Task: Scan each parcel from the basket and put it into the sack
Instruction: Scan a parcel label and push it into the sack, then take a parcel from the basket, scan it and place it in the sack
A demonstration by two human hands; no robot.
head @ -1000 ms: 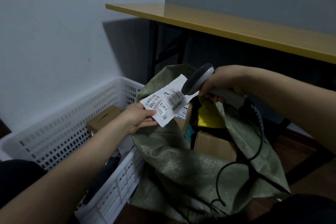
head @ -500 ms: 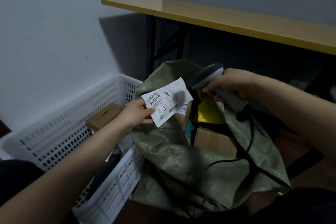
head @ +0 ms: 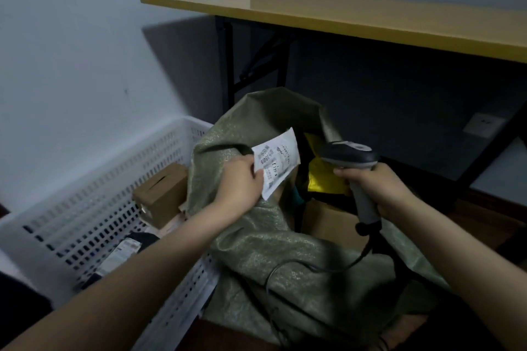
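Observation:
My left hand (head: 239, 185) pinches a flat white parcel with a printed label (head: 278, 162) over the mouth of the green woven sack (head: 256, 259). My right hand (head: 373, 188) grips the handle of a grey barcode scanner (head: 349, 155), held off to the right of the parcel with its head pointing left. Inside the sack lie a yellow parcel (head: 320, 179) and a brown cardboard box (head: 330, 222). The white perforated basket (head: 94, 202) stands to the left and holds a brown cardboard box (head: 161, 196) and dark parcels (head: 122, 253).
A yellow-topped table (head: 356, 17) with black legs stands behind the sack. The scanner's black cable (head: 313, 268) trails over the sack's front. A wall socket (head: 483, 124) sits low on the right wall. The grey wall rises left of the basket.
My left hand has carried the white parcel right and down to the sack's mouth. My right hand has drawn the scanner back to the right, away from the label.

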